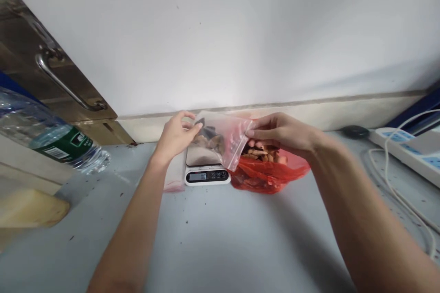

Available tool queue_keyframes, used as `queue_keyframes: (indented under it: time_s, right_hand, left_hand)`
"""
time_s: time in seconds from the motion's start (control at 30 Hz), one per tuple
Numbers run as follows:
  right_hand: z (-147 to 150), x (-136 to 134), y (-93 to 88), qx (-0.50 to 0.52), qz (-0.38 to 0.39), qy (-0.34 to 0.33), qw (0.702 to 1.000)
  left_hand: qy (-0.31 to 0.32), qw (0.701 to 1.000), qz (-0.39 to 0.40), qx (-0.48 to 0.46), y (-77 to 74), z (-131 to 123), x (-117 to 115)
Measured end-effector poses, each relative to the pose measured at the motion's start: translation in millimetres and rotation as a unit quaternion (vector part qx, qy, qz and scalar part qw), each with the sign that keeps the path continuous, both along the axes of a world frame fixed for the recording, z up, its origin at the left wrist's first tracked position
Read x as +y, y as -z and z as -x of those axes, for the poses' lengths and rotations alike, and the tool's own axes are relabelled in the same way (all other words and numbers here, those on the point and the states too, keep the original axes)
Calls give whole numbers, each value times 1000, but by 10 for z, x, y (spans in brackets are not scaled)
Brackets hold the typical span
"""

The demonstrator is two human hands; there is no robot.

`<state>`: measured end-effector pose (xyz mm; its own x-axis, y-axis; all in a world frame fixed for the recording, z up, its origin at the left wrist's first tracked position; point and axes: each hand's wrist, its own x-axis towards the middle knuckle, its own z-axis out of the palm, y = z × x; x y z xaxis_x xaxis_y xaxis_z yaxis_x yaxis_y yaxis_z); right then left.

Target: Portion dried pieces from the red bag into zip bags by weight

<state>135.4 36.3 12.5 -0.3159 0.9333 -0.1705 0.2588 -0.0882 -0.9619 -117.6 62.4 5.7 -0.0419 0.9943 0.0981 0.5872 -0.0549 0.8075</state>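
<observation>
A clear zip-lock bag [215,139] with dark and brown dried pieces inside hangs tilted above the digital kitchen scale [208,176]. My left hand [177,135] pinches the bag's left end between thumb and fingers. At the zip end, my right hand [280,132] grips the bag's edge. The scale's display reads about 0.0, and the bag hides most of its platform. Just below my right hand lies a red plastic bag [264,176], its mouth spread around brown dried pieces [263,152].
Flat clear bags [174,175] lie left of the scale. A water bottle [58,137] and a yellowish container [32,208] stand at the left. On the right are a white power strip [409,151] and a loose cable [388,183]. A white wall [220,41] rises behind.
</observation>
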Motion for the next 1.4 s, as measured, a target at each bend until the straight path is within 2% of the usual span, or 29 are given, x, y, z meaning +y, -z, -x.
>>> queue_keyframes:
  time_s: [0.1,0.17,0.27,0.33,0.57,0.9,1.0,1.4]
  right_hand:
    - [95,9,11,-44,-15,-4,999]
    - [159,13,34,-59,-27,1,998]
    - [237,19,92,-66,-41,3,997]
    - [270,28,131,-60,-54,10,997]
    - [301,58,167,-10,-87,10,996]
    - [331,31,131,53,-75,12,996]
    - [322,22,117,53,-71,-1,996]
    - [281,25,133,78,-82,-53,992]
  left_hand:
    - [22,988,-94,117,-6,-23,-37]
    - [107,978,-116,133,-25,-73,-85]
    - [274,955,-23,110,-56,-161,-161]
    - [320,942,15,100,-67,-194,-186]
    - [355,933,41,38,-67,-137,-132]
    - [340,940,14,26,-57,-152,-149]
    - [343,938,21,32,-63,-150,-156]
    - [353,931,74,-50,-30,-115,-106]
